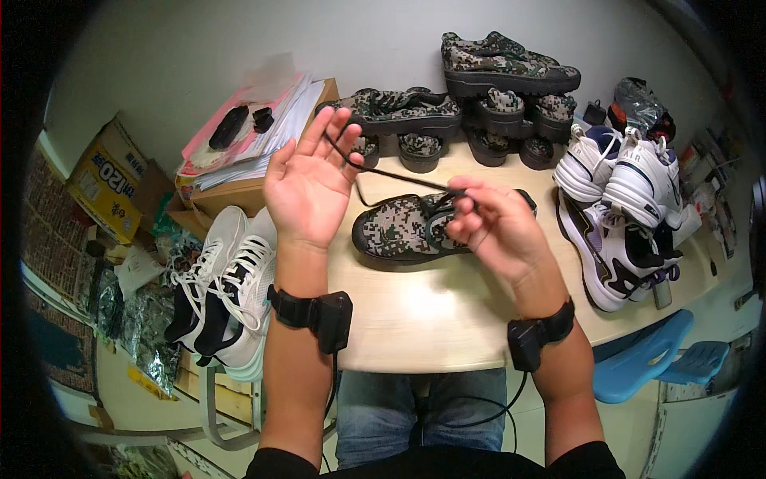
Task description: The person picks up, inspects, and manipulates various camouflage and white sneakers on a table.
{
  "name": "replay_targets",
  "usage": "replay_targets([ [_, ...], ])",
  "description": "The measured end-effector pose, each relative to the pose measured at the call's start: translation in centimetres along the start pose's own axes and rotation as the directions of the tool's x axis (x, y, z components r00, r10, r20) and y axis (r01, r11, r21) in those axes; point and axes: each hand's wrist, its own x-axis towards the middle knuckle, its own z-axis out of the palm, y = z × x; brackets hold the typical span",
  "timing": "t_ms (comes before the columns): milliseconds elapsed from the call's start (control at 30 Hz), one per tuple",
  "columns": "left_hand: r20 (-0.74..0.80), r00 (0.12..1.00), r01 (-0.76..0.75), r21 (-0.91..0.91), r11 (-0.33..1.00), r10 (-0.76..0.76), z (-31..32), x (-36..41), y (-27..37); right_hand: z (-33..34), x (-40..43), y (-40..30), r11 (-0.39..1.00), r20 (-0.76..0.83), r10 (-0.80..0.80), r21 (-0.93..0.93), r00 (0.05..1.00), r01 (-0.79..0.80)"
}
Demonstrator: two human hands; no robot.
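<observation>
A camouflage shoe (392, 227) with a black sole lies on its sole before me, toe to the left. Above it, a black shoelace (407, 178) stretches between my two hands. My left hand (314, 185) is palm up, the lace running across and between its fingers. At the other end, my right hand (499, 224) pinches the lace between thumb and fingertips, over the shoe's opening. That hand covers part of the shoe's heel half. A loop of lace hangs down to the shoe's front.
More camouflage shoes (508, 66) are stacked at the back of the table (407, 335). White sneakers (640, 173) are piled at right, and a white pair (239, 281) stands at left. Papers (263, 143) lie on a cardboard box. A blue chair (646, 359) is at lower right.
</observation>
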Motion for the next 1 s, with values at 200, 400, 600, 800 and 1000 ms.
replay_targets([
  [200, -0.199, 0.973, -0.106, 0.066, 0.992, 0.117, -1.6, 0.3, 0.2, -2.6, 0.2, -3.0, 0.992, 0.033, -0.051, 0.12, 0.998, 0.047],
  [400, -0.189, 0.98, -0.027, 0.15, 0.988, 0.056, -1.5, 0.3, -0.3, -2.2, 0.2, -3.1, 0.995, -0.018, -0.089, -0.052, 0.996, 0.088],
  [600, -0.127, 0.913, 0.376, 0.627, 0.682, -0.387, 1.7, -0.4, -2.7, -0.6, -0.2, -1.4, 0.922, 0.082, -0.068, -0.376, 0.994, 0.094],
  [800, -0.233, 0.826, 0.499, 0.726, 0.474, -0.513, 2.1, -0.7, -4.3, 0.0, -0.1, -0.8, 0.878, 0.034, -0.107, -0.466, 0.994, 0.111],
  [1000, -0.291, 0.891, 0.443, 0.722, 0.531, -0.348, 2.0, -0.6, -4.1, -0.6, 0.2, -1.4, 0.859, -0.037, -0.13, -0.503, 0.991, 0.094],
])
